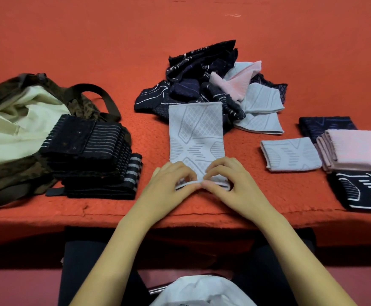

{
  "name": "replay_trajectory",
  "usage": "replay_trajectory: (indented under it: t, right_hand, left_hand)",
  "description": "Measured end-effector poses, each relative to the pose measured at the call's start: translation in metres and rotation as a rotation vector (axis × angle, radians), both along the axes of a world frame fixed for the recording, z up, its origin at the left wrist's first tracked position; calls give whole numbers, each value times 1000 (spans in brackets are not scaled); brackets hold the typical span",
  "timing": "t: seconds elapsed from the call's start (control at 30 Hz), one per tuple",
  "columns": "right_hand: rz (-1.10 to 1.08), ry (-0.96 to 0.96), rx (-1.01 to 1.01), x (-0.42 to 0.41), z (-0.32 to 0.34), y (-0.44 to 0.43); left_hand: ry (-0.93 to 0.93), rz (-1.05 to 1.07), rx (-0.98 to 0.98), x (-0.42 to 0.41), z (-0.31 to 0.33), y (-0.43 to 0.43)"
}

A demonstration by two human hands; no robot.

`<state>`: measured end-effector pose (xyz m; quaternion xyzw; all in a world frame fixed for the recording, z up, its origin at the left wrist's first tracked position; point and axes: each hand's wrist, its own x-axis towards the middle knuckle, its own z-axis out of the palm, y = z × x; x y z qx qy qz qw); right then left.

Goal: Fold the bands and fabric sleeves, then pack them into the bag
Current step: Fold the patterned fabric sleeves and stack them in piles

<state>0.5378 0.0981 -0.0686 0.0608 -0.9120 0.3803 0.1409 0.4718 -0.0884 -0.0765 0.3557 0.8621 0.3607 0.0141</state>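
A light grey patterned sleeve (195,133) lies flat and lengthwise on the red table, in front of me. My left hand (169,184) and my right hand (231,182) both pinch its near edge, fingertips almost touching. Behind the sleeve is a loose pile (211,85) of dark, grey and pink sleeves. At the left lies an open camouflage bag (10,120) with cream lining. A stack of folded black bands (94,155) rests against it.
Folded pieces lie at the right: a grey sleeve (290,154), a pink stack (356,149), a dark one behind it (319,124) and a black one with white lines (363,191). The table's front edge (92,215) runs just below my wrists.
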Motion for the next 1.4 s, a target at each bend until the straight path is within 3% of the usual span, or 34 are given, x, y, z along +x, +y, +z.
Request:
replay_trajectory:
  t: [0.23, 0.37, 0.57, 0.73, 0.83, 0.97, 1.13, 1.23, 1.4]
  right_hand:
    - [30, 17, 31, -3, -2, 2]
    - [-60, -19, -42, -5, 3, 0]
    - [-106, -89, 14, -33, 22, 5]
    - [-333, -130, 93, -63, 15, 6]
    - [-433, -140, 109, -72, 7, 3]
    - [-477, -132, 87, -74, 1, -4]
    - [-449, -4, 56, -76, -5, -2]
    - [-423, 87, 68, -77, -6, -2]
    - [-418, 185, 287, -72, -6, -5]
  left_hand:
    - [60, 31, 25, 3, 3, -3]
    - [85, 45, 33, 0, 8, -1]
    - [5, 331, 19, -30, 28, 27]
    - [-50, 513, 38, -43, 21, 37]
    - [-98, 504, 162, -38, 15, 36]
    - [-24, 502, 132, -32, 11, 40]
    - [378, 445, -29, -35, 2, 42]
    - [342, 338, -72, -37, -4, 45]
    - [287, 326, -166, -33, -4, 42]
